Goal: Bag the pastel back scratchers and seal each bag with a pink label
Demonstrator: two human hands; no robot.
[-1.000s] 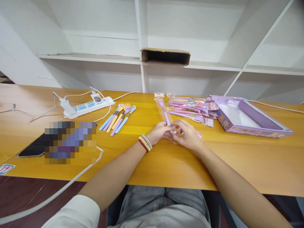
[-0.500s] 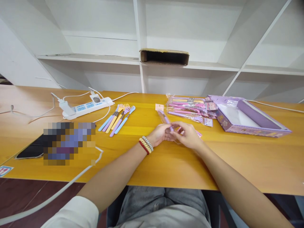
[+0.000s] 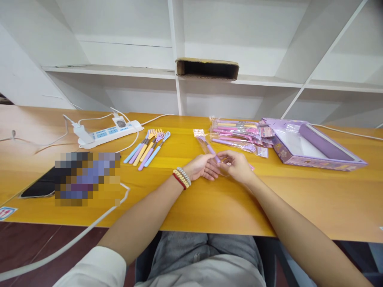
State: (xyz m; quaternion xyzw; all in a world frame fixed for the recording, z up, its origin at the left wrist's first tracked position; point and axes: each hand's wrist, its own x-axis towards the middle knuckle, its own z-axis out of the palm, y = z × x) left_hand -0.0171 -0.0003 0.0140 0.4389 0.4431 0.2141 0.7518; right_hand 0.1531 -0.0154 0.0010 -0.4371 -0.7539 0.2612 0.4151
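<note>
A purple back scratcher (image 3: pixel 211 150) in a clear plastic bag with a pink header card (image 3: pixel 198 133) slants between my two hands. My left hand (image 3: pixel 204 167) is wrapped round its handle from the left, palm up, with coil bands on the wrist. The fingers of my right hand (image 3: pixel 236 165) pinch the lower end of the bag by the handle. Part of a pink card (image 3: pixel 251 167) shows behind my right hand. Several unbagged back scratchers (image 3: pixel 149 149) in blue, purple and yellow lie to the left. Bagged ones (image 3: pixel 239 133) are piled to the right.
An open purple display box (image 3: pixel 317 161) stands at the right. A white power strip (image 3: pixel 110 133) with plugs and cables is at the left, near a dark phone (image 3: pixel 40 186) and a pixelated patch. White shelves rise behind, holding a cardboard box (image 3: pixel 207 68).
The bagged scratcher has shifted slightly left at its card end. My left hand's fingers have loosened and spread a little, and my right hand has moved slightly up.
</note>
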